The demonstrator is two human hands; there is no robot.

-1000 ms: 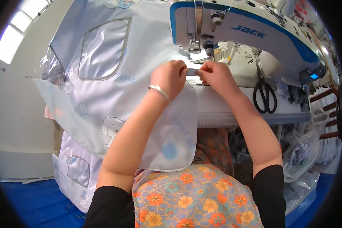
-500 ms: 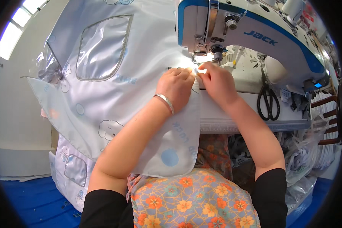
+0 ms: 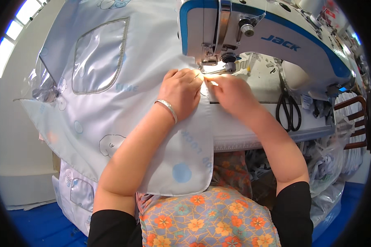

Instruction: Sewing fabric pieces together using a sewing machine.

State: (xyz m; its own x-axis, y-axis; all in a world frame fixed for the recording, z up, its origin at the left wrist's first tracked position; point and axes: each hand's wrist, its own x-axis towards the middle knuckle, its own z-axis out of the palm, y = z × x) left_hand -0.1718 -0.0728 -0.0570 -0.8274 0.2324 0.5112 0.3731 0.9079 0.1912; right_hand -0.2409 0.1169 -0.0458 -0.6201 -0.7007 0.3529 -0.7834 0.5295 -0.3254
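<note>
A large sheet of pale, slightly shiny cloth (image 3: pixel 152 53), printed with blue dots and cartoon animals, spreads left of the sewing machine (image 3: pixel 251 37) and hangs over the table's front edge. My left hand (image 3: pixel 180 91), with a silver bracelet at the wrist, pinches the cloth's right edge just in front of the presser foot. At that same edge, the thumb and forefinger of my right hand (image 3: pixel 234 95) are closed together, slightly blurred. The two hands' fingertips almost meet under the machine's lamp, which washes out the cloth there. My fingers hide part of the edge.
Black-handled scissors (image 3: pixel 288 109) lie on the table right of my right hand. A clear plastic window (image 3: pixel 101 57) is sewn into the cloth. Thread scraps lie beneath the machine arm. Plastic bags (image 3: pixel 329 164) and a brown rack (image 3: pixel 354 119) stand at the right.
The whole view has shifted slightly, putting machine and cloth further left in the picture. My right hand's fingers are less curled, and the hand sits a little further from the machine.
</note>
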